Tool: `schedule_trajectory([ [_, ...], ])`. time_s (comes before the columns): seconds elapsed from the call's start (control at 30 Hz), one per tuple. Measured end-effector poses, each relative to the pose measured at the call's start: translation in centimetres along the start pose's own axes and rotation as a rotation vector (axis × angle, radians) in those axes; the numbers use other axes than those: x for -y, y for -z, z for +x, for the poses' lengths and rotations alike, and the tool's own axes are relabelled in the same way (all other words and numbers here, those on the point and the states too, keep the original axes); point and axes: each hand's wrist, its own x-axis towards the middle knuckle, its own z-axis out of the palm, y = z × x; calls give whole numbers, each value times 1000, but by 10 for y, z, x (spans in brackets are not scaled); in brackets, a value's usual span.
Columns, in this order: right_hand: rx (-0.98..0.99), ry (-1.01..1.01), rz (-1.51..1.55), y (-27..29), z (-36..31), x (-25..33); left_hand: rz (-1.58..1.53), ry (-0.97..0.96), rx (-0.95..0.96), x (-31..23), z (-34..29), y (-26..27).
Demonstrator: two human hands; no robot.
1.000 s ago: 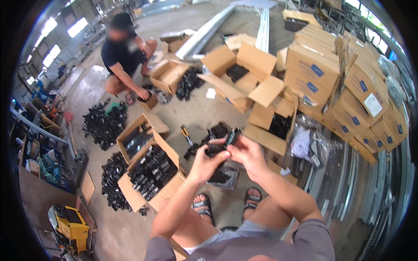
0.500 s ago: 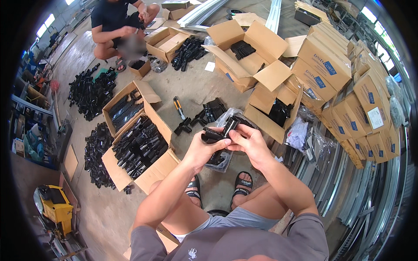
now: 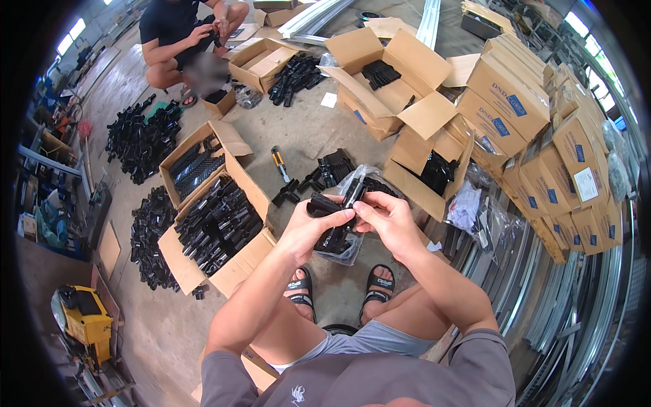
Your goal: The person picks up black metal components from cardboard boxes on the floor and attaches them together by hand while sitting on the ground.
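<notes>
Both my hands meet above the floor in front of my knees, closed round a glossy black tubular bracket (image 3: 353, 192). My left hand (image 3: 306, 229) grips its left side, with the thumb pressed along it toward the middle. My right hand (image 3: 384, 220) pinches its right side between thumb and fingers. The far end points away from me; the fingers partly cover the rest. Beneath the hands lies a clear plastic bag (image 3: 344, 258) with dark pieces in it. Just beyond lie a row of black brackets (image 3: 334, 167) and an orange-and-black handled tool (image 3: 279, 161).
An open carton of black parts (image 3: 261, 241) stands at my left, beside a loose heap (image 3: 152, 237). More open cartons (image 3: 369, 112) stand ahead. Stacked boxes (image 3: 505, 102) and metal profiles (image 3: 549, 292) fill the right. A co-worker (image 3: 173, 41) crouches at the far left.
My hands have shifted slightly left, and the bracket has turned a little between my fingers. The co-worker's hands have come closer together around a dark piece.
</notes>
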Motion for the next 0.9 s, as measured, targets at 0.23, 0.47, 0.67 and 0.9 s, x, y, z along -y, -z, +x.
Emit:
schedule_trajectory([
  [0.23, -140, 61, 17, -11, -7, 0, 54, -110, -49, 3, -3, -11],
  [0.47, -107, 59, 78, -4, 0, -11, 99, -96, -4, 6, 0, -10],
  [0.67, -11, -67, 174, -2, 2, -7, 100, -76, -55, 4, -2, -10],
  [0.9, -74, -25, 67, 18, 20, -7, 35, -75, -172, -3, -10, -7],
])
